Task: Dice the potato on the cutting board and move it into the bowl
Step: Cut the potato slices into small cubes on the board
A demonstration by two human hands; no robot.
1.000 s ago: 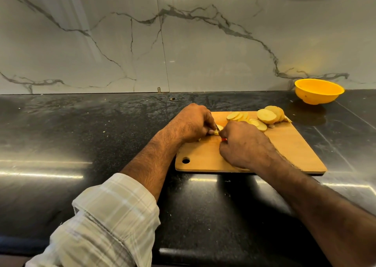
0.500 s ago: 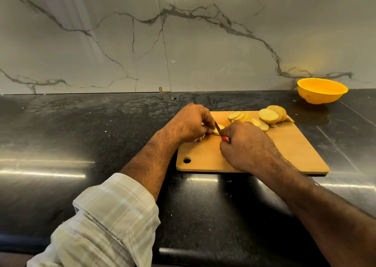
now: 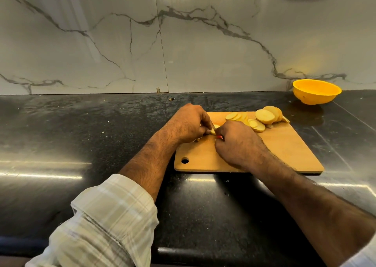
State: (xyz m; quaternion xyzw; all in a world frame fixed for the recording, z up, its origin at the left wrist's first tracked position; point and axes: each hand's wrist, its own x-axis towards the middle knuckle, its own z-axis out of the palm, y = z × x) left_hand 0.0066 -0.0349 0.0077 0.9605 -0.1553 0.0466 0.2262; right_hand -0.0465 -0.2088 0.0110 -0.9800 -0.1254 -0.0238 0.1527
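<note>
Centre frame, on a black counter (image 3: 81,134), the left hand (image 3: 189,124) pinches a potato piece (image 3: 213,131) on the cutting board (image 3: 284,152). The right hand (image 3: 238,144) grips a red-handled knife (image 3: 219,137), mostly hidden. Potato slices (image 3: 262,117) lie behind; a yellow bowl (image 3: 316,91) sits upper right. No writing visible.

both hands (image 3: 213,136) on potato slice (image 3: 214,132)
</note>
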